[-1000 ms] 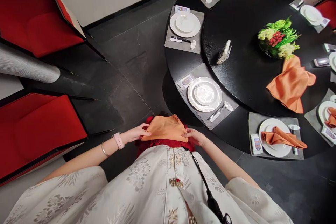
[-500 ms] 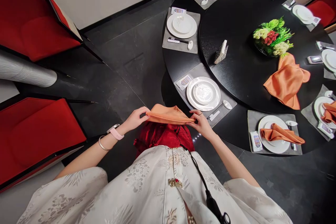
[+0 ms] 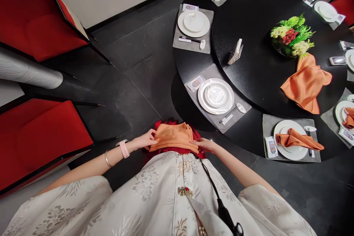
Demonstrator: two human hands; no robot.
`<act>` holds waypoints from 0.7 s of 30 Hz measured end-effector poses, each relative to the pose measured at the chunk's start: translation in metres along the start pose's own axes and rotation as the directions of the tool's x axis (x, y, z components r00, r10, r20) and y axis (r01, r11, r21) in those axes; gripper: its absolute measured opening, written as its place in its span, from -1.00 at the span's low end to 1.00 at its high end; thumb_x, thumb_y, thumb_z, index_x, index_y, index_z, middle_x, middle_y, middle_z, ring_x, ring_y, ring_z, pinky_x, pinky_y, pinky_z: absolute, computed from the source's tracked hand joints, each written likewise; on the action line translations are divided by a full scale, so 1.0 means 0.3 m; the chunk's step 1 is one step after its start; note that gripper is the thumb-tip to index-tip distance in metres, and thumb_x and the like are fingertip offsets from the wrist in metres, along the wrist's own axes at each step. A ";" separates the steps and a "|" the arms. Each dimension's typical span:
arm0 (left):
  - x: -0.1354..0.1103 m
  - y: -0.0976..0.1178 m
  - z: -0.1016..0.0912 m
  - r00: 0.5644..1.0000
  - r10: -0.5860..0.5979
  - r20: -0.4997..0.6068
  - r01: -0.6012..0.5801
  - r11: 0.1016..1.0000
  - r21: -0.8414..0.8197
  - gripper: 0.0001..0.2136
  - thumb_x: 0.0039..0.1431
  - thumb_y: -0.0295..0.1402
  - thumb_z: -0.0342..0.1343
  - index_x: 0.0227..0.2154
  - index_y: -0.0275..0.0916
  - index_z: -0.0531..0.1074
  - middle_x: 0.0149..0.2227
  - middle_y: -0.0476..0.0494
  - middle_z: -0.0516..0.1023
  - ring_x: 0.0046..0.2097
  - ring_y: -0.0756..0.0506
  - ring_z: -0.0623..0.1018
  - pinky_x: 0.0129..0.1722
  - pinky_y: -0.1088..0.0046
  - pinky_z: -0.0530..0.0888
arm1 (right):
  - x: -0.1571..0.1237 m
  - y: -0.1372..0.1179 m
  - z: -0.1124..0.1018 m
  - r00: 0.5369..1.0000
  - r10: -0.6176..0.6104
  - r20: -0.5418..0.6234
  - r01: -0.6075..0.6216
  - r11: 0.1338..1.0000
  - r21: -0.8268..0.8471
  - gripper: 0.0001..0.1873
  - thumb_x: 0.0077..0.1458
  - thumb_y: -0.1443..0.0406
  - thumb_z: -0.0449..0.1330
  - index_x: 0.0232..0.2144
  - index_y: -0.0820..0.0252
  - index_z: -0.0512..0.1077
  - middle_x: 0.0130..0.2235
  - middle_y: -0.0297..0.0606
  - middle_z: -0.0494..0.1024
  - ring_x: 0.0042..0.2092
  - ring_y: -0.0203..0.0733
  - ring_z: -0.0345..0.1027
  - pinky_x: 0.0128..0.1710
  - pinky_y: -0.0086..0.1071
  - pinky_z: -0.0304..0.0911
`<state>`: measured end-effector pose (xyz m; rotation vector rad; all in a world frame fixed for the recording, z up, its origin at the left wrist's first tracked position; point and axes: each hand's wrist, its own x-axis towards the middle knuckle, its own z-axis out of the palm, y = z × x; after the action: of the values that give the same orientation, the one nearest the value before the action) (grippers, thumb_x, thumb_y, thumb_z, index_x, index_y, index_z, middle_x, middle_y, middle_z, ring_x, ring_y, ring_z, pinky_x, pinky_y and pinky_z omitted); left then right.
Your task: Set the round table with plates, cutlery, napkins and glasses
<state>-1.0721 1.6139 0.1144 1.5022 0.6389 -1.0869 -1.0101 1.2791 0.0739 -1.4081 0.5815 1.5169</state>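
Note:
An orange cloth napkin [image 3: 173,137] is stretched between my two hands, low and close in front of my body, over the red skirt. Its near edge is doubled into a folded band. My left hand [image 3: 144,140] pinches the left side, fingers closed on the cloth. At the right side, my right hand [image 3: 204,145] grips the edge between thumb and fingers. On the nearest place setting lies a folded orange napkin [image 3: 297,141] across a white plate [image 3: 279,153]. More loose orange napkins [image 3: 305,81] are heaped on the turntable.
A round black table [image 3: 182,62] carries several settings of plates, chopsticks and spoons on grey placemats [image 3: 197,46]. On its turntable stand a flower arrangement [image 3: 293,37] and a white holder [image 3: 235,52]. Red chairs [image 3: 41,136] are at the left beside a silvery column [image 3: 33,70].
Both hands have drawn the napkin down toward my body. It now lies flatter, with more of its surface showing and its near edge folded in a band.

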 end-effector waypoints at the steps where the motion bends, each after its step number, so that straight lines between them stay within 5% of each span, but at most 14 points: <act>1: 0.001 0.007 -0.002 1.000 0.000 0.012 0.000 0.999 -0.033 -0.44 -0.22 -0.31 0.27 -0.08 -0.21 0.23 -0.41 0.07 0.35 -0.44 0.03 0.38 -0.50 0.53 0.35 | -0.002 -0.006 0.002 0.999 -0.040 0.018 0.039 0.998 0.059 -0.58 -0.29 0.21 0.45 -0.45 0.27 0.33 -0.62 -0.44 0.36 -0.59 -0.43 0.23 -0.63 -0.56 0.18; 5: 0.018 0.055 -0.051 0.997 0.006 0.083 0.017 0.962 -0.273 -0.47 -0.19 -0.44 0.23 -0.06 -0.26 0.28 -0.40 0.05 0.39 -0.44 0.09 0.36 -0.47 0.59 0.30 | -0.036 -0.080 0.005 0.968 -0.250 0.025 0.223 0.898 0.379 -0.49 -0.39 0.39 0.44 -0.32 0.22 0.35 -0.43 -0.39 0.48 -0.36 -0.31 0.43 -0.30 -0.44 0.35; 9: 0.045 0.042 -0.070 0.999 0.014 0.029 -0.002 0.923 -0.384 -0.44 -0.18 -0.52 0.19 -0.01 -0.23 0.27 -0.37 0.02 0.43 -0.45 0.11 0.35 -0.41 0.59 0.32 | -0.088 -0.138 -0.005 0.900 -0.435 -0.021 0.397 0.801 0.448 -0.17 -0.39 0.49 0.38 0.00 0.00 0.26 -0.16 -0.38 0.50 -0.17 -0.25 0.45 -0.11 -0.35 0.34; 15: 0.174 0.016 -0.030 0.996 -0.025 0.090 0.043 0.978 -0.206 -0.64 -0.14 -0.43 0.19 -0.18 -0.25 0.39 -0.32 -0.08 0.49 -0.39 0.05 0.42 -0.43 0.59 0.34 | -0.083 -0.071 -0.019 0.969 -0.245 -0.009 0.221 0.859 0.461 -0.29 -0.38 0.51 0.32 -0.08 0.12 0.30 -0.28 -0.39 0.49 -0.34 -0.34 0.44 -0.34 -0.48 0.36; 18: 0.296 0.084 -0.009 0.999 0.020 0.038 -0.013 0.986 -0.165 -0.58 -0.07 -0.24 0.20 -0.11 -0.20 0.33 -0.20 -0.14 0.47 -0.27 -0.01 0.47 -0.34 0.56 0.39 | -0.078 -0.048 -0.028 0.956 -0.288 -0.052 0.275 0.823 0.496 -0.31 -0.39 0.51 0.32 -0.10 0.10 0.32 -0.23 -0.38 0.49 -0.31 -0.33 0.45 -0.34 -0.49 0.37; 21: 0.407 0.177 0.070 0.988 0.031 0.154 -0.005 0.986 -0.167 -0.43 -0.02 0.03 0.12 -0.02 -0.24 0.26 -0.14 -0.27 0.45 -0.17 -0.11 0.49 -0.24 0.43 0.43 | -0.110 -0.054 -0.037 0.933 -0.352 -0.077 0.340 0.791 0.508 -0.36 -0.35 0.48 0.32 -0.11 0.07 0.36 -0.12 -0.34 0.48 -0.20 -0.26 0.46 -0.24 -0.43 0.40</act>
<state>-0.9802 1.5609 0.0313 1.2642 0.5902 -1.0976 -0.9944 1.2663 0.1065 -1.0060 0.6190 0.9793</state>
